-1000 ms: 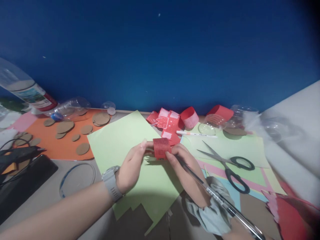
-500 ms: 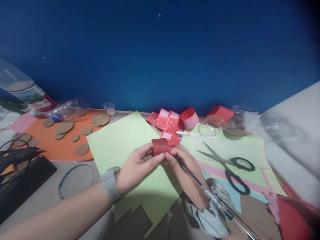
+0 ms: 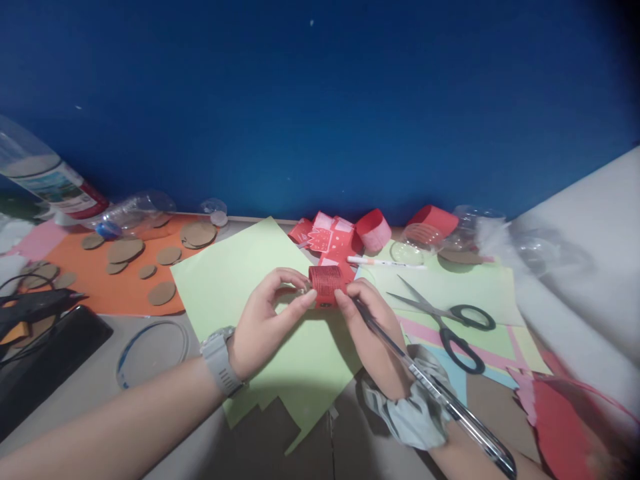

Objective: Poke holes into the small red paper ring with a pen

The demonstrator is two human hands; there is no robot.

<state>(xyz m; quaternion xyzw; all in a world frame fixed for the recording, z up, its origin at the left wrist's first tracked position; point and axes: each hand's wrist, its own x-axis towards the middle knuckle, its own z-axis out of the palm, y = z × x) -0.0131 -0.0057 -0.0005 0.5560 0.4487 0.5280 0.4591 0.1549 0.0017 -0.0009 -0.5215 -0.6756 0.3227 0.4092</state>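
Between my two hands is a small red ring or roll (image 3: 327, 281) with ridged, string-like lines around it and a dark mark low on its front. My left hand (image 3: 273, 313) is closed on its left side, thumb below and fingers behind. My right hand (image 3: 370, 327) pinches its right side with thumb and fingertips. A long clear-barrelled pen (image 3: 440, 393) also rests in my right hand, slanting back over the wrist. Beneath the hands lies a light green paper sheet (image 3: 225, 267) with a jagged cut lower edge.
Scissors (image 3: 445, 317) lie part-open on coloured papers at right. Red paper pieces (image 3: 340, 243), a marker (image 3: 380, 262) and a red paper ring (image 3: 374, 230) sit behind. Cardboard discs (image 3: 125, 251) on orange paper, a plastic bottle (image 3: 60, 187) and a black phone-like slab (image 3: 60, 363) are left.
The red ring has been turned a little, so a dark mark now shows on its front. My left fingers have spread slightly around its side. The view has shifted slightly.
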